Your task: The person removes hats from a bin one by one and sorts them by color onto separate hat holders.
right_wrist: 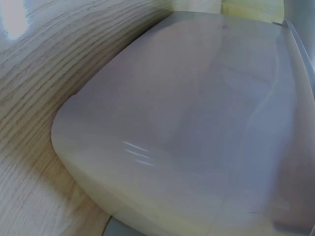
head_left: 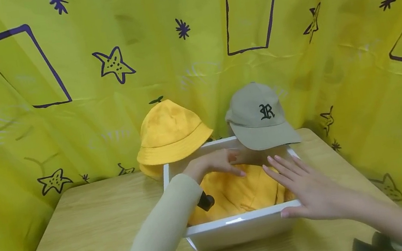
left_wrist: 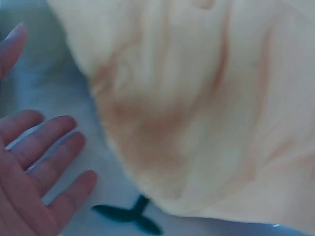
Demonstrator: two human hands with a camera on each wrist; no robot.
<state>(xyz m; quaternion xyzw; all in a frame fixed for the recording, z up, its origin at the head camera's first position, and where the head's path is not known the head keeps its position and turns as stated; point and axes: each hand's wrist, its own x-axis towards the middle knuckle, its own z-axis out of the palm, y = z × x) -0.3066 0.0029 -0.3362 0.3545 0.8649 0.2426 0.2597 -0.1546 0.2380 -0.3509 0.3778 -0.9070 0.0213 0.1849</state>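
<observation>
In the head view a white box holds a yellow fabric hat that covers its bottom. The left wrist view shows the hat's pale, creased cloth and a green sprout at its tip. My left hand reaches over the left rim into the box, beside the hat, fingers loosely extended and holding nothing. Over the right front corner spreads my right hand, with straight fingers above the opening and the thumb at the front rim. The right wrist view shows the box's outer wall, not the fingers.
Behind the box, a yellow bucket hat with a sprout sits at left and a grey-beige cap with a dark letter at right, its brim over the back rim. A wooden table carries everything; a yellow patterned curtain surrounds it.
</observation>
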